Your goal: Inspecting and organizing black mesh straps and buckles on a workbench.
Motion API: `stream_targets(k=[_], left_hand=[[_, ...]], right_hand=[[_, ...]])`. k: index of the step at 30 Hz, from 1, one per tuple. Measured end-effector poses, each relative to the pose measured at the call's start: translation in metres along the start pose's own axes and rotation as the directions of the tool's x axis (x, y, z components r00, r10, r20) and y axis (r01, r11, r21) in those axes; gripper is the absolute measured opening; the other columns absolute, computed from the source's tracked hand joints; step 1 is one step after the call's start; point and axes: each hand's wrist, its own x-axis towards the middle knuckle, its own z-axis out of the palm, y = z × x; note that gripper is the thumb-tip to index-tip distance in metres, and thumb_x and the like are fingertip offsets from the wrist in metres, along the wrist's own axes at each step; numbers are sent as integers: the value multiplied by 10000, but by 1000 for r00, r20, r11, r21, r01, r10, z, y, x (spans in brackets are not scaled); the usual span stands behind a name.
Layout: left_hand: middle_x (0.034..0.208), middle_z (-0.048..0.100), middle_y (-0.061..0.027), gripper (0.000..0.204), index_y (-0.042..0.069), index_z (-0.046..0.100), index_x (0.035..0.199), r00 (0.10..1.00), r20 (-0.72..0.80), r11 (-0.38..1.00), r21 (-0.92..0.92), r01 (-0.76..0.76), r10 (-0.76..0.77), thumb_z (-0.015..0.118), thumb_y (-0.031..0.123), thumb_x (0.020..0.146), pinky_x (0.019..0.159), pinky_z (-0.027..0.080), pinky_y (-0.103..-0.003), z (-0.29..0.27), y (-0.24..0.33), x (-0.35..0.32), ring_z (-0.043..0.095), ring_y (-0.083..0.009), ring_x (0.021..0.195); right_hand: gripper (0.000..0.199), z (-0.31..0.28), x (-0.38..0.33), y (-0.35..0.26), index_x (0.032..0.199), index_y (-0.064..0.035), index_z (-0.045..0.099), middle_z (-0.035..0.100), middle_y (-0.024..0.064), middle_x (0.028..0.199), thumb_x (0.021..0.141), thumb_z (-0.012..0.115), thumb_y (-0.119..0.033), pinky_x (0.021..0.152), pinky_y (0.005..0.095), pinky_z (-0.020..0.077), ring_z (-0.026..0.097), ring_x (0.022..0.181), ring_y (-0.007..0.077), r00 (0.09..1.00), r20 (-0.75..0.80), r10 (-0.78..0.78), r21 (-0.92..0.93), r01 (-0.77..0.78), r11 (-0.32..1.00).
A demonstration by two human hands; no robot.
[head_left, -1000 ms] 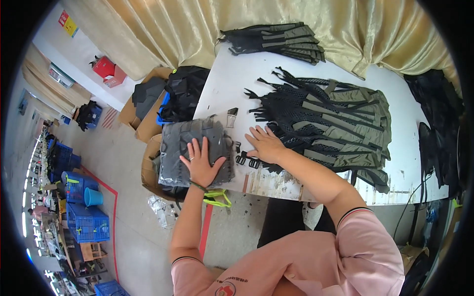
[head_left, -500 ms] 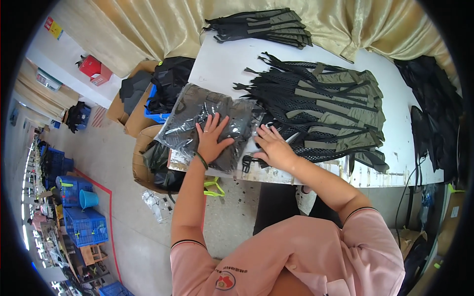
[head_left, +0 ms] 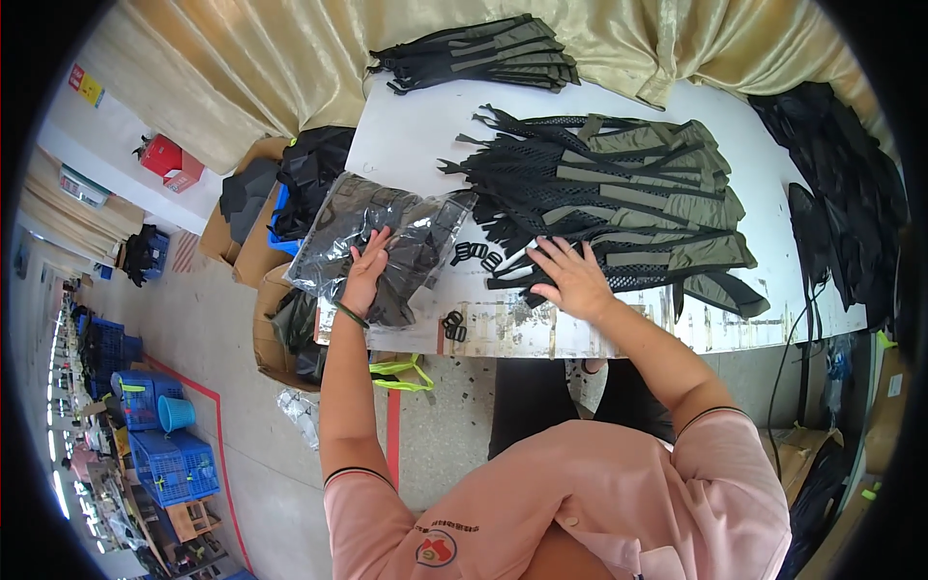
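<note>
A clear plastic bag (head_left: 420,227) with dark contents lies at the table's left edge. My left hand (head_left: 362,275) rests against the bag with its fingers stretched out. Fanned across the middle are several black mesh and olive-green straps (head_left: 619,198), their narrow black ends pointing left. On the nearest straps my right hand (head_left: 578,282) lies flat, fingers spread and holding nothing. Small black plastic buckles (head_left: 477,254) sit on the white table (head_left: 411,145) between bag and straps. Another black buckle cluster (head_left: 452,327) is by the front edge.
A second strap bundle (head_left: 478,53) lies at the back, against the gold curtain (head_left: 619,43). Black fabric pieces (head_left: 836,193) hang at the right, near a dark cable. Left of the table stand cardboard boxes (head_left: 275,333) and a blue crate (head_left: 285,227) with dark material.
The bag has shifted left with my left hand, uncovering buckles on the table. My right hand has moved right, away from the bag and onto the straps.
</note>
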Motion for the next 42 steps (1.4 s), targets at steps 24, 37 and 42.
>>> stream_targets(k=[24,37,42], left_hand=[[1040,634,-160,336,54,646,1063,896,-392,806,588,70,208,655,308,843,850,448,-422,50,42,-31,574,-353,981],[706,584,-112,106,27,687,764,916,-380,940,341,14,124,732,121,749,650,444,-339,36,39,-33,578,-239,689],[683,572,-110,113,13,678,758,941,-320,950,311,-7,111,717,119,762,628,423,-339,30,41,-31,556,-231,661]], right_hand=[[264,32,75,-112,897,-8,598,625,75,693,883,622,-270,458,283,490,625,540,160,799,572,186,815,-578,-23],[398,11,130,-152,790,74,595,627,136,676,872,622,-316,405,352,535,639,489,249,757,635,153,728,-653,209],[437,14,141,-157,798,91,614,637,130,677,870,625,-341,409,349,536,636,487,234,756,628,184,706,-653,274]])
